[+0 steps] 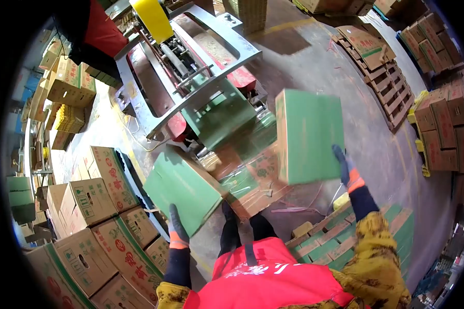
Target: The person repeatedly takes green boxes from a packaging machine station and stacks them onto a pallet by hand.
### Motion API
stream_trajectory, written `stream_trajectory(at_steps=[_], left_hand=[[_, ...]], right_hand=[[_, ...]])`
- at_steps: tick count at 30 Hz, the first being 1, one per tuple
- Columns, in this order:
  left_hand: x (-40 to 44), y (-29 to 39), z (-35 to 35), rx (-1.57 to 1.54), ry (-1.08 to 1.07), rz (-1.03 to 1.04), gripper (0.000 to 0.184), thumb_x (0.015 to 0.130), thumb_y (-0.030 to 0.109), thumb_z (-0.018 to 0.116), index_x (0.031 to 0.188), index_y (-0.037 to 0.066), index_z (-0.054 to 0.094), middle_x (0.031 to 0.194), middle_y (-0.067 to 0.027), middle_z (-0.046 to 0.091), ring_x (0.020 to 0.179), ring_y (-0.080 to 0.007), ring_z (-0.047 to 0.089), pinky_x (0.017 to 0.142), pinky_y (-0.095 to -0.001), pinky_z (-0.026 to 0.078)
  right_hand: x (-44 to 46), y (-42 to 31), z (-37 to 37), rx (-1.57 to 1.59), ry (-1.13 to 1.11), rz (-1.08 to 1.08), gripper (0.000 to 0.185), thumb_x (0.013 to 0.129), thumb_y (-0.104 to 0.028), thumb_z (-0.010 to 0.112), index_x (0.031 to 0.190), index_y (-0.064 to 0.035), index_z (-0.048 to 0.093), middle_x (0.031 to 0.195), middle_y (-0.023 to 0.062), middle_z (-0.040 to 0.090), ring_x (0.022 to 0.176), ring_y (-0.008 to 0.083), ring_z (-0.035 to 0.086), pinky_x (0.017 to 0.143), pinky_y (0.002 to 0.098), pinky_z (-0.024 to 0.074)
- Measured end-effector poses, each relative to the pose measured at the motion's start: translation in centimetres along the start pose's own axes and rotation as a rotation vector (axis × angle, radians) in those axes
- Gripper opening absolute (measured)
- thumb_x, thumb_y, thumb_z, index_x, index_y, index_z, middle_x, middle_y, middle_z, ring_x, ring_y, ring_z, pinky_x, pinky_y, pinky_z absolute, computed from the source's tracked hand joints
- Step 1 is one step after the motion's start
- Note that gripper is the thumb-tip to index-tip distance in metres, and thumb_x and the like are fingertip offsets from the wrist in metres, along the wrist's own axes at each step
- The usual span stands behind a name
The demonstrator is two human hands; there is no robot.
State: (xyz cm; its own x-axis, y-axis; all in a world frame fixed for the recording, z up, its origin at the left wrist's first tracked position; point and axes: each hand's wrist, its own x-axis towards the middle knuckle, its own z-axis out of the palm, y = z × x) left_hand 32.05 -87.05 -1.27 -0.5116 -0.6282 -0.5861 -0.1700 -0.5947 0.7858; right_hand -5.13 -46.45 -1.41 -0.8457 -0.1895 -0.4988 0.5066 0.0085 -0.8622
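My left hand [178, 226], in a dark glove with an orange cuff, lies with straight fingers along the outer side of a green-topped carton [183, 190], which sits tilted at the left. My right hand [344, 166], gloved alike, is stretched out flat at the right edge of another green-topped carton [317, 136]. That carton's brown side faces left and its outline is slightly blurred. Between the two cartons lies a printed brown carton surface [263, 167] with shiny clear tape or film on it. The undersides of both cartons are hidden.
A carton-sealing machine [206, 87] with a yellow tape roll [153, 20] stands ahead. Printed cartons [108, 242] are stacked at the left. A green-and-brown slatted pallet [335, 237] lies at my right, and a wooden pallet [381, 77] stands farther off.
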Motion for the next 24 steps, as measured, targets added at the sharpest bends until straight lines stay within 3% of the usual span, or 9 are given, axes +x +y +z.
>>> stream_trajectory(at_steps=[4, 8, 13, 16, 17, 18, 22, 24], left_hand=[[2.1, 0.1, -0.7, -0.124, -0.054, -0.096, 0.062, 0.093, 0.047, 0.050, 0.134, 0.002, 0.041, 0.126, -0.0102, 0.053, 0.108, -0.0215, 0.056, 0.091, -0.0324, 0.046], [0.7, 0.4, 2.4, 0.040, 0.007, 0.054, 0.062, 0.093, 0.047, 0.051, 0.133, 0.000, 0.043, 0.125, -0.0086, 0.054, 0.107, -0.0183, 0.055, 0.092, -0.0300, 0.045], [0.4, -2.0, 3.4, 0.108, 0.141, 0.140, 0.069, 0.091, 0.056, 0.047, 0.129, -0.001, 0.048, 0.125, -0.0082, 0.052, 0.110, -0.0165, 0.052, 0.095, -0.0276, 0.040], [1.3, -1.6, 1.1, 0.432, 0.152, 0.150, 0.056, 0.091, 0.041, 0.057, 0.128, -0.001, 0.048, 0.119, -0.0063, 0.056, 0.101, -0.0154, 0.054, 0.087, -0.0283, 0.043], [1.0, -1.1, 0.1, 0.501, 0.076, 0.045, 0.060, 0.090, 0.045, 0.058, 0.125, -0.003, 0.050, 0.113, -0.0067, 0.057, 0.101, -0.0143, 0.052, 0.089, -0.0270, 0.041], [0.7, -0.7, -0.5, 0.448, 0.049, 0.043, 0.053, 0.089, 0.036, 0.063, 0.122, -0.004, 0.050, 0.105, -0.0059, 0.059, 0.096, -0.0135, 0.052, 0.084, -0.0276, 0.044], [-4.5, -2.1, -3.3, 0.550, -0.029, 0.072, 0.049, 0.088, 0.027, 0.063, 0.123, -0.004, 0.048, 0.110, -0.0077, 0.058, 0.095, -0.0147, 0.054, 0.084, -0.0275, 0.045], [-6.7, -3.1, -4.1, 0.459, 0.023, 0.018, 0.049, 0.088, 0.026, 0.063, 0.123, -0.004, 0.048, 0.112, -0.0087, 0.057, 0.097, -0.0154, 0.054, 0.085, -0.0283, 0.045]], right_hand=[[7.6, -5.7, 4.5, -0.229, -0.177, -0.103, 0.049, 0.088, -0.032, 0.065, 0.124, -0.0025, 0.052, 0.112, 0.0041, 0.061, 0.098, 0.0127, 0.058, 0.083, 0.0271, 0.0480], [10.3, -7.0, 7.0, -0.363, -0.310, -0.009, 0.053, 0.087, -0.036, 0.065, 0.124, -0.0018, 0.052, 0.109, 0.0047, 0.062, 0.092, 0.0122, 0.059, 0.078, 0.0274, 0.0487], [9.4, -6.3, 6.3, -0.529, -0.426, 0.031, 0.058, 0.085, -0.041, 0.066, 0.127, -0.0036, 0.051, 0.111, 0.0049, 0.060, 0.098, 0.0112, 0.056, 0.082, 0.0268, 0.0469], [8.3, -6.4, 5.8, -0.615, -0.441, -0.033, 0.060, 0.085, -0.042, 0.066, 0.127, -0.0024, 0.050, 0.112, 0.0058, 0.060, 0.099, 0.0118, 0.055, 0.084, 0.0273, 0.0466], [8.1, -5.7, 4.6, -0.580, -0.415, -0.002, 0.062, 0.084, -0.042, 0.066, 0.128, -0.0020, 0.049, 0.113, 0.0069, 0.060, 0.101, 0.0125, 0.055, 0.086, 0.0271, 0.0461], [7.4, -5.1, 3.0, -0.649, -0.419, 0.019, 0.062, 0.084, -0.042, 0.067, 0.128, -0.0018, 0.048, 0.115, 0.0073, 0.059, 0.102, 0.0127, 0.055, 0.086, 0.0271, 0.0460], [-0.8, -2.9, -2.0, -0.821, -0.336, 0.006, 0.062, 0.084, -0.038, 0.068, 0.130, -0.0012, 0.046, 0.119, 0.0083, 0.058, 0.108, 0.0141, 0.054, 0.089, 0.0281, 0.0452], [-4.4, -1.7, -2.9, -0.352, -0.248, 0.124, 0.060, 0.085, -0.030, 0.069, 0.132, -0.0010, 0.045, 0.121, 0.0084, 0.058, 0.109, 0.0145, 0.053, 0.091, 0.0282, 0.0442]])
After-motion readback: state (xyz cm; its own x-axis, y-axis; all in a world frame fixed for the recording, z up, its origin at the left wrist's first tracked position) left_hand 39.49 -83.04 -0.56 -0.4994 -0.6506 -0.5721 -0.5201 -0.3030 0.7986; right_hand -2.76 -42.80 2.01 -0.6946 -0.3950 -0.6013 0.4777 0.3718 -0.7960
